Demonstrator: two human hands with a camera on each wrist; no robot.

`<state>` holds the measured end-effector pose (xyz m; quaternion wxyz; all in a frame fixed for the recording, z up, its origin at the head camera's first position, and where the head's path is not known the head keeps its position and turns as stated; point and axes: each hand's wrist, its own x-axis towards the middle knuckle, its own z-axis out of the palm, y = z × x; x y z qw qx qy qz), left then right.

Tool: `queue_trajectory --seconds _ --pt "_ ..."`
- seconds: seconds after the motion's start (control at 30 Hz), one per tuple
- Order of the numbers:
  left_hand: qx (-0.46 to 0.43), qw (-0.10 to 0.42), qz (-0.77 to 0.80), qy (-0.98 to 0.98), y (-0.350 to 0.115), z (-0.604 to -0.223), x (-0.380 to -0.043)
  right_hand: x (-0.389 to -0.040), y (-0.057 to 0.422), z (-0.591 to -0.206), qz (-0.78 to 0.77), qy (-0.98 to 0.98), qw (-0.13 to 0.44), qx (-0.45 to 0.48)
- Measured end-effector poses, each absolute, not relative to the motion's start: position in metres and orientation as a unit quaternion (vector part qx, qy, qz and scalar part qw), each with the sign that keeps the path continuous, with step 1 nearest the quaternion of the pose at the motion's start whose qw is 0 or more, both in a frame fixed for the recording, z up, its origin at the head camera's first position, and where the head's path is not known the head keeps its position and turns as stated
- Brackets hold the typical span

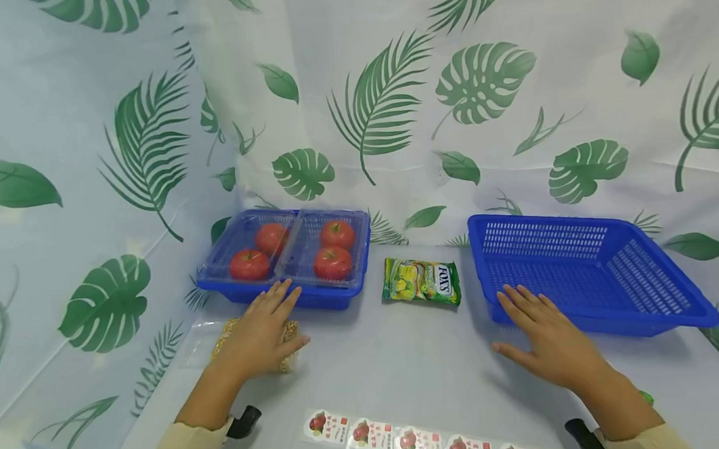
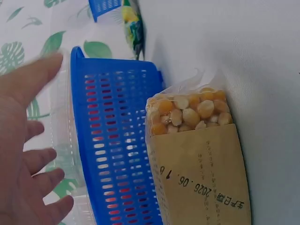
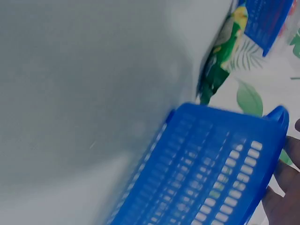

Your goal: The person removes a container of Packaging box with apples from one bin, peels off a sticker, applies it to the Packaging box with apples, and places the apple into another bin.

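My left hand [image 1: 258, 338], fingers extended and holding nothing, is over a clear bag of corn kernels [image 1: 288, 333] with a tan label [image 2: 201, 173]. Its fingertips overlap the front rim of a blue plastic basket [image 1: 333, 297] in the head view. Two clear lidded boxes sit in that basket, each with two round red fruits [image 1: 250, 265]. On the other side, my right hand [image 1: 551, 343] has its fingers spread and holds nothing. Those fingertips are right at the near-left rim of a second blue basket [image 1: 539, 269], which has nothing in it.
Between the baskets lies a green and yellow FOX'S packet [image 1: 421, 280]. A strip of fruit-printed stickers [image 1: 416, 444] runs along the near edge of the white table [image 1: 403, 364]. A small green thing [image 1: 647, 396] peeks out beside the right forearm. Leaf-patterned cloth hangs behind and left.
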<state>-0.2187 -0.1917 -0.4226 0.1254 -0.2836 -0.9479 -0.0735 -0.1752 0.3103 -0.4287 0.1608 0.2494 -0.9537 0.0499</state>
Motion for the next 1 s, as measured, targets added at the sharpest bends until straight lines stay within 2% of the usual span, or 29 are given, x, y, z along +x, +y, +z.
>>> queue_trajectory --seconds 0.2,0.63,0.8,1.0 --pt "-0.241 0.148 -0.099 -0.954 -0.19 -0.412 -0.23 -0.189 0.288 -0.417 0.071 -0.957 0.134 0.248" --pt "-0.117 0.15 -0.145 -0.971 -0.202 -0.394 -0.249 -0.201 0.209 -0.419 0.174 -0.957 0.054 0.227" --pt "-0.11 0.145 -0.153 -0.971 -0.203 -0.397 -0.252 -0.22 0.187 -0.423 0.243 -0.945 0.005 0.218" --pt "-0.125 0.156 -0.151 -0.968 -0.198 -0.394 -0.261 -0.247 0.167 -0.416 0.344 -0.918 -0.026 0.196"
